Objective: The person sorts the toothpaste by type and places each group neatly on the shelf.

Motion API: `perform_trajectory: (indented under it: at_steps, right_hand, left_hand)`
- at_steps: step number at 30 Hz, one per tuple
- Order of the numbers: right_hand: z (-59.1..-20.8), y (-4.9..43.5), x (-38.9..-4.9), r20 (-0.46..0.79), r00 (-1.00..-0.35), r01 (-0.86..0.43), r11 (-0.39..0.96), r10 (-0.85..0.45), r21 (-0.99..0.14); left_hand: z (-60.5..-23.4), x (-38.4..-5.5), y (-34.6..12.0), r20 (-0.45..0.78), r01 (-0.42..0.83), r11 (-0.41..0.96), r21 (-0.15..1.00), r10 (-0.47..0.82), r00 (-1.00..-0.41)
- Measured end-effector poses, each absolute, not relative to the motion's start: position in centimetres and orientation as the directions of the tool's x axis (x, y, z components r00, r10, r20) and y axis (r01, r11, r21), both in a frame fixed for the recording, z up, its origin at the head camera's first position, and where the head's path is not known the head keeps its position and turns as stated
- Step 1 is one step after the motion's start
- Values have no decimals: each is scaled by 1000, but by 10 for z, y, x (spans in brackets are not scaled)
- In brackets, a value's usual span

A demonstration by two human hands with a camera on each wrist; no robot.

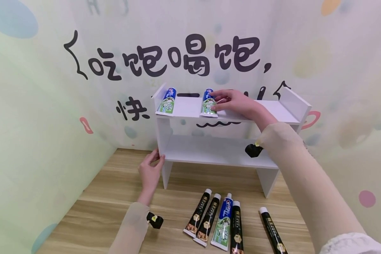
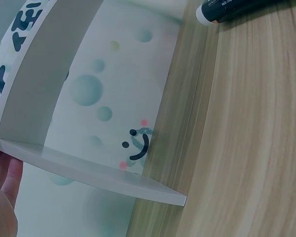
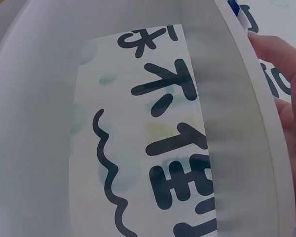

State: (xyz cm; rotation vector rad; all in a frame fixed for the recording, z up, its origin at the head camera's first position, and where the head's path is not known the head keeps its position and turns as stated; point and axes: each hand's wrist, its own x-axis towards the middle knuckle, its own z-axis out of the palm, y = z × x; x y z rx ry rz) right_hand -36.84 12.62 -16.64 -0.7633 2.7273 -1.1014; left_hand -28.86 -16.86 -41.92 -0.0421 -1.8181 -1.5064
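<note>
A white two-tier shelf (image 1: 206, 150) stands on the wooden table. My left hand (image 1: 150, 172) grips its left side panel, thumb at the front edge; the left wrist view shows fingers (image 2: 12, 180) against the panel's outer face. On the top board, a blue-and-green toothpaste tube (image 1: 209, 104) lies flat, cap end toward the wall. My right hand (image 1: 236, 102) reaches over the board from the right, thumb and fingertips touching that tube's right side. Another blue-and-green toothpaste tube (image 1: 167, 102) lies at the top board's left end. In the right wrist view the board hides part of the right hand.
On the table before the shelf lie several black toothpaste tubes (image 1: 200, 213) with white caps and one blue-and-green tube (image 1: 223, 224) among them. One black tube (image 1: 273, 231) lies apart at the right. A printed wall sheet (image 1: 190, 21) hangs behind the shelf.
</note>
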Motion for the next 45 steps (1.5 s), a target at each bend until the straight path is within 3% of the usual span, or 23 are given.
perform_trajectory:
  at_steps: [15,28,40,45]
  right_hand:
    - [-139,121,-366,-61,-842,-395,690,-535,-607]
    - [-115,109,-369,-193,-800,-479,798,-568,-365]
    - [-108,110,-371,-149,-785,-579,797,-602,-170]
    - [-110,112,-373,-130,-774,-598,783,-619,-168]
  left_hand:
    - [-419,-289,-169,535,453,285,845,-418,-735]
    - [-418,-286,-170,540,441,314,841,-419,-730]
    - [-402,-272,-163,547,428,348,834,-419,-725]
    - [-390,-261,-159,551,444,331,833,-407,-729]
